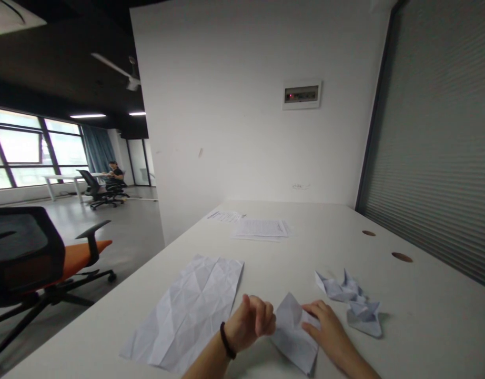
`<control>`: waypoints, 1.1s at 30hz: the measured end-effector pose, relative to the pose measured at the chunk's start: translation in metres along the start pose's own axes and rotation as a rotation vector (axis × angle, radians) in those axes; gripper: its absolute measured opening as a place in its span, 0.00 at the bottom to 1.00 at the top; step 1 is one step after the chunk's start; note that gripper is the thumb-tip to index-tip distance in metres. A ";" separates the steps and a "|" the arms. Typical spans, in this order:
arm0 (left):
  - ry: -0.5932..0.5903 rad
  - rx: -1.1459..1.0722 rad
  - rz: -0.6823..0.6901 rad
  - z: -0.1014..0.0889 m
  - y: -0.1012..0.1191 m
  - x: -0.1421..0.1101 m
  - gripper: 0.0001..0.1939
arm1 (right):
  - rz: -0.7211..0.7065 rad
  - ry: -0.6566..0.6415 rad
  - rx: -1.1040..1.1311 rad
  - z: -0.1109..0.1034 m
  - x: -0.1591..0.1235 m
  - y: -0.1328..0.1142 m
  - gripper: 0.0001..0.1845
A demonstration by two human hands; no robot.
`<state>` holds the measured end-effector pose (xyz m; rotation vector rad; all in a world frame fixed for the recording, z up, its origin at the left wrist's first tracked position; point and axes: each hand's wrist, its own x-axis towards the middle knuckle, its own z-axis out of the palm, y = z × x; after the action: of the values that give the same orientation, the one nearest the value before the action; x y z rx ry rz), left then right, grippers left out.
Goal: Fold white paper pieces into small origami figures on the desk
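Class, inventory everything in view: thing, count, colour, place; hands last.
creased sheet: 1, white, desk left
folded paper: 1, white, between hands
paper folds: about 2, white, desk right
printed sheets: several, white, desk back
desk: 1, white, foreground
cable holes: 2, brown, desk right
breaker box: 1, white, wall
slatted panel: 1, grey, right
office chairs: several, black, left
ceiling fan: 1, white, left
windows: several, bright, left
curtain: 1, blue, left
seated person: 1, dark-clothed, left
wristband: 1, dark, left wrist
left hand: 1, bare, centre
right hand: 1, bare, on folded paper
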<state>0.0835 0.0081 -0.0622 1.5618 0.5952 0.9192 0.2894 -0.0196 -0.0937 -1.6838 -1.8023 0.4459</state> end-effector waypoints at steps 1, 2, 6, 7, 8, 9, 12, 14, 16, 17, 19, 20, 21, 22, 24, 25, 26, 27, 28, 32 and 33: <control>-0.026 0.075 -0.004 0.001 0.000 0.000 0.37 | 0.004 -0.001 0.002 0.000 0.000 -0.001 0.17; -0.036 0.192 0.000 0.002 0.000 -0.001 0.35 | 0.007 -0.003 0.004 -0.001 -0.001 -0.001 0.18; 0.001 0.830 0.086 0.007 0.003 -0.002 0.17 | 0.012 -0.006 0.030 0.000 0.001 0.002 0.19; -0.009 0.930 0.097 0.008 0.002 -0.002 0.20 | 0.014 -0.004 0.040 0.001 0.001 0.004 0.18; -0.024 0.989 0.093 0.008 0.001 -0.002 0.24 | 0.019 -0.002 0.050 0.001 0.002 0.005 0.18; -0.031 1.013 0.080 0.007 -0.002 -0.002 0.26 | 0.029 0.003 0.060 0.002 0.002 0.006 0.18; -0.032 0.992 0.042 0.005 -0.011 -0.002 0.30 | 0.080 0.049 0.090 0.005 0.002 0.005 0.15; -0.030 0.935 0.026 0.004 -0.016 -0.001 0.34 | 0.079 0.088 0.140 0.005 0.001 0.000 0.11; 0.002 0.847 0.010 0.005 -0.019 0.001 0.36 | 0.043 0.091 0.229 0.004 -0.002 -0.008 0.06; 0.039 0.798 -0.003 0.006 -0.019 0.002 0.35 | 0.021 0.077 0.285 0.003 -0.003 -0.012 0.05; 0.126 0.694 -0.027 0.007 -0.017 0.004 0.29 | -0.015 0.032 0.402 0.000 -0.005 -0.020 0.05; 0.160 0.639 -0.031 0.008 -0.016 0.005 0.25 | -0.028 0.017 0.459 -0.001 -0.005 -0.023 0.06; 0.185 0.584 -0.033 0.008 -0.014 0.006 0.19 | -0.034 0.022 0.512 -0.002 -0.005 -0.026 0.07; 0.204 0.532 -0.033 0.007 -0.013 0.007 0.14 | -0.030 0.048 0.561 -0.002 -0.005 -0.027 0.09; 0.236 0.428 -0.026 0.006 -0.012 0.010 0.11 | 0.015 0.147 0.653 0.000 -0.003 -0.026 0.14; 0.253 0.374 -0.027 0.005 -0.013 0.011 0.12 | 0.052 0.196 0.711 0.002 -0.001 -0.025 0.17; 0.271 0.321 -0.031 0.004 -0.015 0.012 0.14 | 0.089 0.228 0.779 0.006 0.000 -0.023 0.20; 0.284 0.271 -0.032 0.003 -0.016 0.013 0.15 | 0.119 0.232 0.863 0.009 0.001 -0.022 0.22; 0.289 0.231 -0.031 0.003 -0.018 0.013 0.16 | 0.137 0.209 0.952 0.013 0.002 -0.022 0.23; 0.277 0.254 -0.017 0.005 -0.014 0.011 0.14 | 0.115 0.152 0.925 0.017 -0.002 -0.027 0.18; 0.289 0.292 0.007 0.005 -0.011 0.009 0.12 | 0.102 0.196 0.807 0.013 -0.003 -0.029 0.17</control>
<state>0.0944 0.0147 -0.0711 1.7002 0.9647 1.1115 0.2589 -0.0244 -0.0864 -1.1875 -1.1548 0.8765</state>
